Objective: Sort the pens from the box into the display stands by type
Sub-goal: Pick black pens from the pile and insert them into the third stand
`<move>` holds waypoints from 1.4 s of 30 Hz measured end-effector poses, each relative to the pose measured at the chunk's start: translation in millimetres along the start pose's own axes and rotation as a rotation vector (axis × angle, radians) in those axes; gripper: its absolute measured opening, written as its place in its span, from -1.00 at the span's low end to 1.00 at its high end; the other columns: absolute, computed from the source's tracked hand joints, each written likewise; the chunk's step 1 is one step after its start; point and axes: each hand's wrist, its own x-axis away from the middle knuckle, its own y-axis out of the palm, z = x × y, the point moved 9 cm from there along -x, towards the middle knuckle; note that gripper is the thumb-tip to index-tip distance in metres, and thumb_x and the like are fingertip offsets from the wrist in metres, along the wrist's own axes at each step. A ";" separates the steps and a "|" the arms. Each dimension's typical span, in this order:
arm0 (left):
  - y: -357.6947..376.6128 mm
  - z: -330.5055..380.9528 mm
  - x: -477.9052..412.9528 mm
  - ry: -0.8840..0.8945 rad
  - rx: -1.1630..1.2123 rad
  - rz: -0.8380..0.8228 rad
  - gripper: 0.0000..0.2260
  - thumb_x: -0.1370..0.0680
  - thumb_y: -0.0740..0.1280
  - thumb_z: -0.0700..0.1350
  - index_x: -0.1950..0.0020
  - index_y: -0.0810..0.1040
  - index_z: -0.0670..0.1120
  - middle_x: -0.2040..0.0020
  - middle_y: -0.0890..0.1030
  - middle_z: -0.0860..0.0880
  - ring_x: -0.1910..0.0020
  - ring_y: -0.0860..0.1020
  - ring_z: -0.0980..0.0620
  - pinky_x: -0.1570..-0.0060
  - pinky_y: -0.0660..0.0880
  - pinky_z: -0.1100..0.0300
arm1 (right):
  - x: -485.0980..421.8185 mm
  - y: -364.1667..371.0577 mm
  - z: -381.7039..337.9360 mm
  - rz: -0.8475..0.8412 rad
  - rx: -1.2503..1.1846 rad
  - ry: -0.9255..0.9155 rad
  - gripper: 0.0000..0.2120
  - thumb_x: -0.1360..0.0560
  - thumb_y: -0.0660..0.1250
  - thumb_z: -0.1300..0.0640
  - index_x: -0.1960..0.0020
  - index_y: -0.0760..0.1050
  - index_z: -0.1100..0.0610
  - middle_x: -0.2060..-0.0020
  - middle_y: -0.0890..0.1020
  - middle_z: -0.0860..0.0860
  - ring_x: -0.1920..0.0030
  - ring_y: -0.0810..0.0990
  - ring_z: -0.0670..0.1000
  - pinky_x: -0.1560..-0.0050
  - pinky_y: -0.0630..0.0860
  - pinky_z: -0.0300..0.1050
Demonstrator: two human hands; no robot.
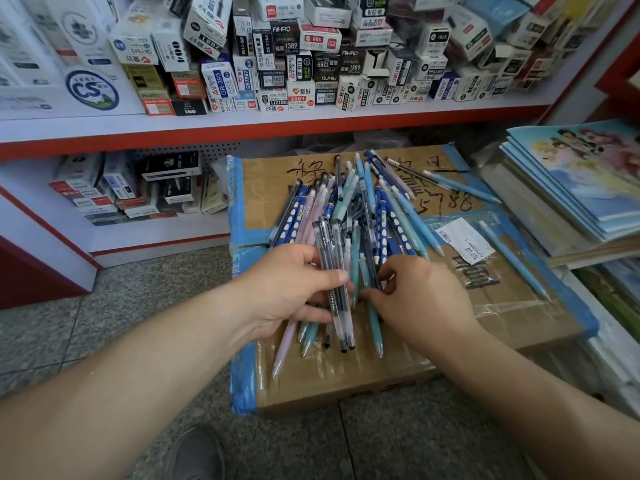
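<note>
From my remote seat this looks like early going. At the lower left of the frame the shelf point(114, 233) holds only small retail boxes point(166, 185), and I see no display stands anywhere, so nothing is placed yet as far as I can judge.

Left of centre, my left hand point(291, 285) comes in with the forearm running up from the bottom left corner, palm turned inward. Its thumb lies across a small bundle of clear pens point(337, 289) and the fingers curl beneath them, so that hand is closed firmly on one type already gathered (the only sorting this view shows).

In the middle of the frame, the mixed pile of pens point(363, 209) lies loose on top of the taped cardboard box point(502, 317) rather than inside it: blue dotted ones, pinks, teals and light blues, all still mingled. Most of the work is ahead.

Right of centre, my right hand point(419, 299) reaches in knuckles-up from the lower right. Its thumb and curled fingers are pinched in on a teal pen point(373, 320) at the near edge of the pile, as best I can make out.

Further right, a stray light blue pen point(512, 258) lies alone on the box, well apart from the pile, and a stack of notebooks point(571, 188) fills the right edge.
</note>
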 end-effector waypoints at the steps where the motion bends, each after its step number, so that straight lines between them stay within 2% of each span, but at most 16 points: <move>1: 0.5 -0.3 -0.2 -0.001 0.001 0.000 -0.83 -0.58 0.39 -0.26 -0.17 0.57 -0.16 0.05 0.75 -0.12 0.10 0.74 -0.04 0.31 0.65 0.15 | -1.4 2.0 3.3 -0.027 -0.053 0.032 -0.74 -0.46 0.47 -0.18 0.06 0.56 -0.01 0.21 0.64 -0.08 0.15 0.64 0.02 0.15 0.64 -0.01; 7: 1.8 -1.0 -2.2 0.001 -0.009 -0.004 -0.81 -0.59 0.39 -0.26 -0.20 0.56 -0.17 0.05 0.74 -0.14 0.07 0.74 -0.07 0.23 0.68 0.09 | -5.7 9.8 8.3 -0.104 -0.207 0.094 -0.81 -0.46 0.51 -0.09 0.07 0.59 -0.01 0.27 0.61 -0.12 0.24 0.58 -0.14 0.29 0.55 -0.18; 11: 4.1 0.7 -3.6 0.008 -0.014 -0.004 -0.81 -0.59 0.39 -0.26 -0.20 0.56 -0.17 0.04 0.74 -0.13 0.05 0.73 -0.05 0.20 0.69 0.07 | -5.4 4.0 15.5 -0.124 -0.348 0.136 -0.87 -0.46 0.50 0.01 0.04 0.63 0.02 0.28 0.64 -0.08 0.25 0.61 -0.10 0.26 0.55 -0.17; 14: 8.6 2.9 -4.6 0.021 0.019 -0.009 -0.82 -0.59 0.38 -0.28 -0.19 0.59 -0.18 0.03 0.74 -0.15 0.06 0.73 -0.06 0.22 0.68 0.08 | 1.9 -5.2 10.7 -0.099 -0.608 0.098 -0.86 -0.48 0.51 0.07 -0.01 0.63 0.02 0.28 0.68 -0.01 0.29 0.65 -0.09 0.29 0.57 -0.20; 16: 11.6 4.4 -5.7 0.036 0.024 -0.010 -0.82 -0.59 0.38 -0.27 -0.18 0.60 -0.17 0.01 0.74 -0.15 0.06 0.73 -0.06 0.20 0.68 0.06 | 10.9 -3.7 0.4 -0.164 -0.756 0.054 -0.83 -0.50 0.51 0.12 -0.06 0.61 0.02 0.27 0.71 0.04 0.35 0.64 -0.11 0.35 0.54 -0.28; 19: 14.3 5.6 -7.5 0.051 0.028 -0.010 -0.82 -0.58 0.40 -0.26 -0.17 0.61 -0.15 0.00 0.74 -0.13 0.07 0.73 -0.07 0.18 0.67 0.05 | 18.3 2.8 -7.0 -0.209 -0.799 0.007 -0.79 -0.51 0.50 0.13 -0.11 0.59 -0.01 0.27 0.71 0.05 0.38 0.63 -0.06 0.33 0.60 -0.20; 21: 13.1 5.7 -7.8 0.057 0.025 -0.005 -0.82 -0.57 0.42 -0.24 -0.17 0.62 -0.14 0.00 0.74 -0.11 0.05 0.73 -0.06 0.16 0.67 0.05 | 17.9 5.0 -5.9 -0.193 -0.853 0.017 -0.84 -0.49 0.51 0.17 -0.04 0.63 0.03 0.30 0.69 0.09 0.38 0.61 -0.03 0.35 0.61 -0.13; 25: 13.8 5.1 -7.6 0.059 -0.010 -0.003 -0.83 -0.56 0.44 -0.23 -0.15 0.62 -0.14 0.01 0.74 -0.11 0.02 0.72 -0.06 0.08 0.68 -0.01 | 19.9 12.0 -5.5 -0.233 -0.931 0.018 -0.93 -0.46 0.53 0.24 0.10 0.66 0.13 0.38 0.65 0.08 0.41 0.58 -0.07 0.41 0.56 -0.19; 28: 18.6 4.9 -7.5 0.050 -0.024 -0.013 -0.81 -0.56 0.42 -0.25 -0.16 0.60 -0.16 0.02 0.74 -0.13 0.06 0.72 -0.04 0.17 0.67 0.07 | 19.4 9.6 -3.3 -0.219 -0.881 -0.008 -0.90 -0.43 0.56 0.19 0.11 0.66 0.12 0.33 0.68 0.08 0.40 0.58 -0.10 0.39 0.55 -0.21; 33: 26.8 8.8 -9.4 0.029 -0.008 -0.039 -0.78 -0.57 0.40 -0.28 -0.21 0.57 -0.20 0.00 0.73 -0.16 0.07 0.72 -0.03 0.17 0.68 0.05 | 8.7 -14.4 19.4 -0.152 -0.753 0.023 -0.89 -0.43 0.56 0.08 0.14 0.66 0.08 0.33 0.70 0.03 0.39 0.61 -0.10 0.36 0.56 -0.25; 36: 29.5 8.2 -9.8 0.017 -0.022 -0.048 -0.78 -0.59 0.37 -0.28 -0.23 0.54 -0.20 0.04 0.74 -0.14 0.12 0.72 0.02 0.21 0.68 0.09 | -3.7 -25.3 57.7 -0.127 -0.481 0.138 -0.87 -0.45 0.55 0.05 0.14 0.61 0.02 0.32 0.68 -0.02 0.34 0.63 -0.12 0.37 0.52 -0.24; 38: 29.6 6.8 -10.5 0.019 -0.047 -0.049 -0.78 -0.59 0.37 -0.28 -0.23 0.53 -0.20 0.05 0.75 -0.12 0.11 0.72 0.04 0.18 0.68 0.07 | -5.5 -22.1 74.1 -0.207 -0.302 0.175 -0.83 -0.43 0.57 -0.01 0.12 0.60 -0.01 0.23 0.66 -0.06 0.22 0.62 -0.11 0.30 0.48 -0.23; 40: 29.2 5.5 -11.8 0.019 -0.058 -0.045 -0.78 -0.58 0.37 -0.28 -0.23 0.54 -0.20 0.06 0.75 -0.11 0.09 0.72 0.04 0.10 0.69 0.02 | -1.8 -14.8 77.4 -0.298 -0.241 0.184 -0.78 -0.39 0.58 -0.08 0.10 0.60 -0.02 0.18 0.65 -0.06 0.16 0.61 -0.08 0.23 0.54 -0.15; 42: 29.9 5.3 -12.9 0.022 -0.059 -0.040 -0.78 -0.58 0.38 -0.28 -0.22 0.54 -0.19 0.06 0.75 -0.11 0.06 0.72 0.01 0.03 0.68 -0.04 | 1.4 -10.0 74.2 -0.319 -0.216 0.167 -0.73 -0.36 0.59 -0.13 0.10 0.60 -0.03 0.19 0.65 -0.06 0.16 0.61 -0.07 0.14 0.60 -0.08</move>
